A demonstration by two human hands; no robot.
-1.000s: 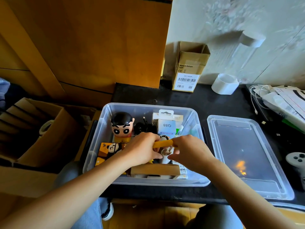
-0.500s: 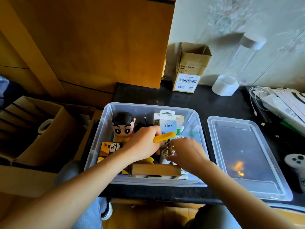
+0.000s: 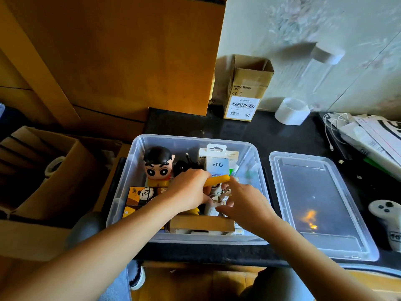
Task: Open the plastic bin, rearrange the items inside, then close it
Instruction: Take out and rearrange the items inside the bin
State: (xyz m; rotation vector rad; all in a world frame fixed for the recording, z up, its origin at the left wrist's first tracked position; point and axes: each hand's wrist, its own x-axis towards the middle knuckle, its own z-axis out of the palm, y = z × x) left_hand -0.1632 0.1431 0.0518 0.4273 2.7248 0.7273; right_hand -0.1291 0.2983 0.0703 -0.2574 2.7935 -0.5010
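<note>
The clear plastic bin (image 3: 138, 148) stands open on the black counter, its lid (image 3: 321, 205) lying flat to the right. Inside are a cartoon boy figurine (image 3: 158, 165), a panda-print box (image 3: 141, 195), a white and blue "Q88" package (image 3: 217, 164), a brown cardboard box (image 3: 201, 223) at the front and small white items in the middle. My left hand (image 3: 188, 192) grips a yellow stick-shaped object (image 3: 218, 181) over the bin's middle. My right hand (image 3: 245, 205) is inside the bin beside it, fingers spread over the white items; what they touch is hidden.
A small open cardboard box (image 3: 247, 88) and a white tape roll (image 3: 291, 111) stand at the back wall. Cables and papers (image 3: 368, 135) lie far right, a white game controller (image 3: 388, 213) beside the lid. A large open carton (image 3: 43, 170) sits left of the counter.
My right hand has let go of the yellow object's end and dropped lower into the bin with fingers spread. My left hand keeps the yellow object, raised slightly toward the back.
</note>
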